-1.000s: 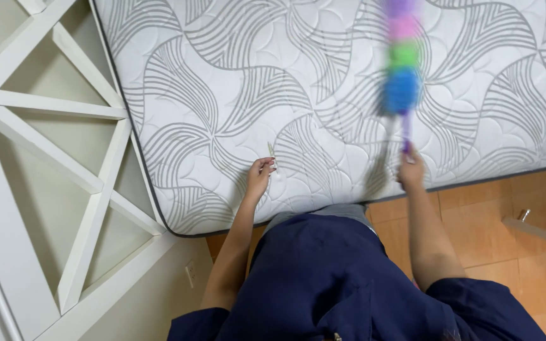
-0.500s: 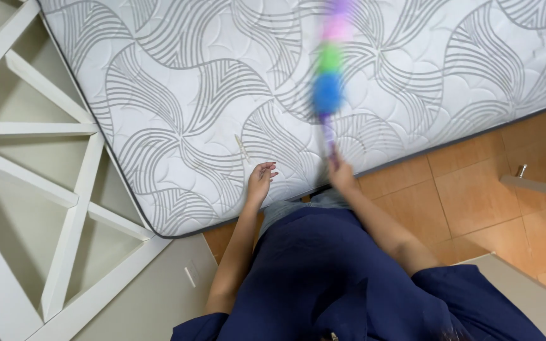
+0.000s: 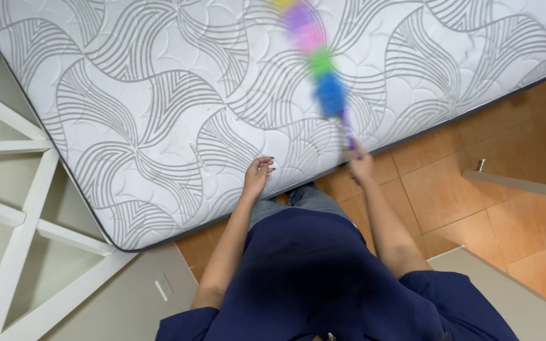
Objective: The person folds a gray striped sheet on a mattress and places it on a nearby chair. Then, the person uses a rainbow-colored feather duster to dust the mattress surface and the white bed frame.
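A white mattress [image 3: 159, 107] with grey swirl quilting fills the upper part of the head view. My left hand [image 3: 258, 174] rests on its near edge, fingers loosely curled and holding nothing. My right hand [image 3: 360, 165] grips the thin handle of a multicoloured duster [image 3: 318, 63]. The duster's fluffy head, blurred by motion, lies over the mattress surface, with yellow, purple, pink, green and blue bands. My dark blue top and grey trousers are at the bottom of the view.
A white lattice bed frame [image 3: 14, 215] stands on the left, beside the mattress. Orange floor tiles [image 3: 475, 189] lie at the right. A beige wall with a white socket plate [image 3: 164, 287] is at bottom left, and a door edge [image 3: 519, 184] sits at right.
My right hand has swung the duster leftward across the mattress. The view has shifted right relative to the mattress. My left hand stays on the mattress edge.
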